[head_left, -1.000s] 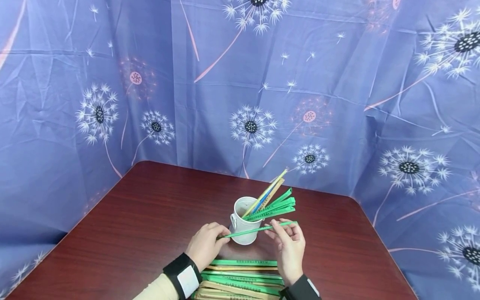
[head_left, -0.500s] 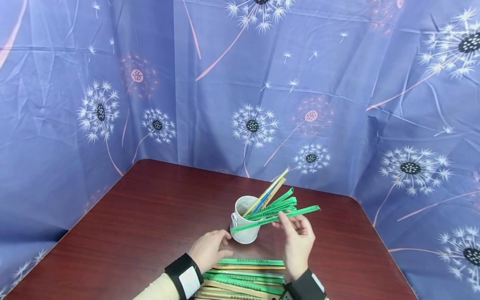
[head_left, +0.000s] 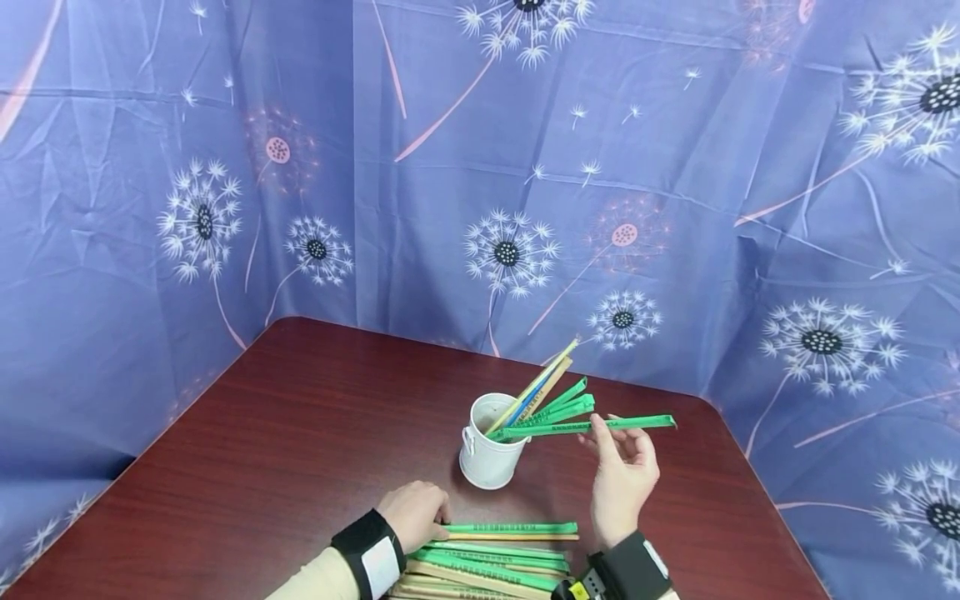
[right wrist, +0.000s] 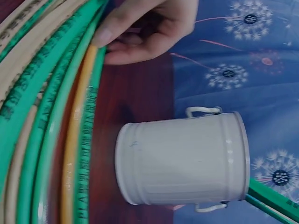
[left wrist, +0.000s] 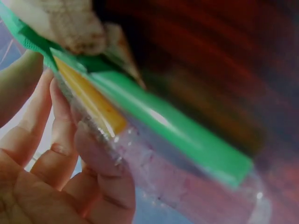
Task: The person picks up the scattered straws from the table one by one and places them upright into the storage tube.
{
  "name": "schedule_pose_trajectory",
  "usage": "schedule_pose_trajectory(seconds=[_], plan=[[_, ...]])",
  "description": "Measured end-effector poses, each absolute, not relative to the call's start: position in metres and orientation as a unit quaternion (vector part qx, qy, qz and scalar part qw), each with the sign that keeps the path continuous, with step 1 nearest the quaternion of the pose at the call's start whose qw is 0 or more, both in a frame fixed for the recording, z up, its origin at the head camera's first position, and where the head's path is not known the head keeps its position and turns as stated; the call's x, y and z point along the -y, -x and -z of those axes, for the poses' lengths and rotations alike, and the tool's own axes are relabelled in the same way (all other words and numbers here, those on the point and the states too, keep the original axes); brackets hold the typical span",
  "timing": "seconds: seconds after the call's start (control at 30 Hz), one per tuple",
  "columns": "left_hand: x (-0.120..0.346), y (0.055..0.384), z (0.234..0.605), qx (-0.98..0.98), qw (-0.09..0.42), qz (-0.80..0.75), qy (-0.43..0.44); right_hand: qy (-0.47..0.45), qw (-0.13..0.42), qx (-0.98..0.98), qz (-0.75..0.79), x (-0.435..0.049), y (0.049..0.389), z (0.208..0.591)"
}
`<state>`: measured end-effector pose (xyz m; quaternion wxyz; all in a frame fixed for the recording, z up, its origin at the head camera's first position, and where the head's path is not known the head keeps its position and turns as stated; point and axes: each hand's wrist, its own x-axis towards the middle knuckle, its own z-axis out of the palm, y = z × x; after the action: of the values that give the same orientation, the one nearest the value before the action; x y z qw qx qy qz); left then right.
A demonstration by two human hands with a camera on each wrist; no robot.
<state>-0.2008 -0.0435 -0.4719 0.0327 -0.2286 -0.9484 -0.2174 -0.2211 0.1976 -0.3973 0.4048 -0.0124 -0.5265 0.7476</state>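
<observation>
My right hand [head_left: 626,479] pinches a green wrapped straw [head_left: 652,422] between thumb and fingers. Its left end overlaps the mouth of a white bucket [head_left: 487,467]. Several green, tan, yellow and blue straws [head_left: 555,412] lean rightward out of that bucket. At the left end of a row of wrapped straws [head_left: 498,575] is my left hand [head_left: 416,515]; in the right wrist view its thumb and fingers pinch the end of an amber straw [right wrist: 74,140] beside a green one. Close up in the left wrist view are a green straw [left wrist: 187,135] and a yellow straw [left wrist: 93,102] in clear film.
The dark red wooden table [head_left: 315,417] carries everything. A blue curtain [head_left: 420,250] with dandelion prints hangs behind it and on both sides. The bucket has small side handles [right wrist: 203,111] and stands just beyond the straw row.
My left hand let go of the green straw and moved down to the row. My right hand carried that straw right and up, its left end now at the bucket's mouth.
</observation>
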Motion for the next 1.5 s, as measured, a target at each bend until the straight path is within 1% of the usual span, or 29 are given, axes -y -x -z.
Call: schedule_pose_trajectory(seconds=[0.3,0.5,0.8,1.0,1.13,1.2,1.27,1.4,1.5], plan=[[0.044,0.2,0.469,0.946,0.021,0.224,0.232,0.083,0.307,0.706,-0.633,-0.186,0.234,0.412],[0.047,0.204,0.466,0.936,0.044,0.262,0.23,0.077,0.248,0.768,-0.585,-0.179,0.238,0.422],[0.052,0.21,0.461,0.925,0.087,0.291,0.229,0.077,0.224,0.808,-0.54,-0.174,0.239,0.427],[0.056,0.211,0.462,0.913,0.121,0.314,0.23,0.076,0.206,0.845,-0.487,-0.185,0.23,0.435],[0.056,0.212,0.462,0.906,0.142,0.325,0.23,0.108,0.208,0.856,-0.461,-0.195,0.222,0.439],[0.056,0.212,0.461,0.904,0.146,0.334,0.225,0.124,0.202,0.835,-0.496,-0.199,0.219,0.439],[0.055,0.212,0.461,0.901,0.146,0.344,0.219,0.128,0.194,0.78,-0.58,-0.2,0.217,0.437],[0.052,0.21,0.46,0.899,0.133,0.359,0.212,0.125,0.166,0.59,-0.781,-0.197,0.211,0.433],[0.049,0.208,0.459,0.897,0.132,0.363,0.216,0.124,0.149,0.485,-0.853,-0.192,0.205,0.43]])
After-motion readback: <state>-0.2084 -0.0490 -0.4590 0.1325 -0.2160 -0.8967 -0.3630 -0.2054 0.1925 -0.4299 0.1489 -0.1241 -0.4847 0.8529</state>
